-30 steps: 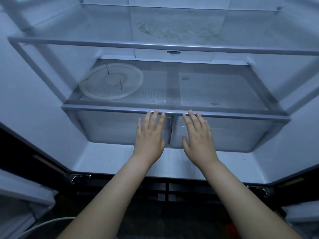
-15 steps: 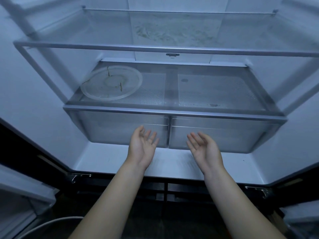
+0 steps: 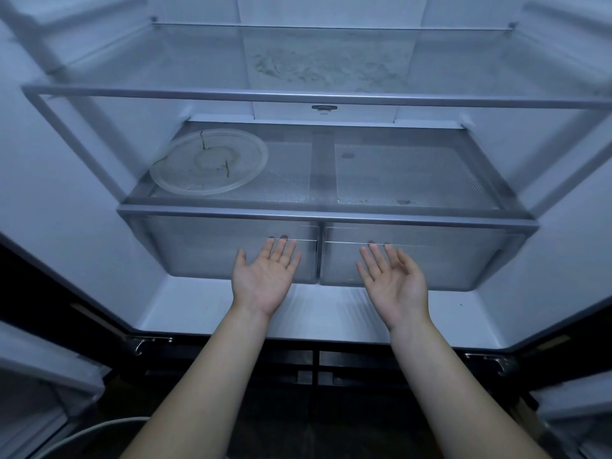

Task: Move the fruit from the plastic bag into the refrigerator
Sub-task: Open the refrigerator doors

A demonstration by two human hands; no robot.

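The left hand and right hand hover palm-up, fingers straight, spread wide and holding nothing. Their tips are near the fronts of the left drawer and right drawer low in the open refrigerator. Neither the fruit nor the plastic bag is in view (probably behind or beside the person). If a drawer is to take the fruit, hooking the fingertips under its front lip and pulling level should keep it from jamming. Above, the lower shelf carries a clear round plate; beyond it is the upper shelf. No brand or readable writing shows.
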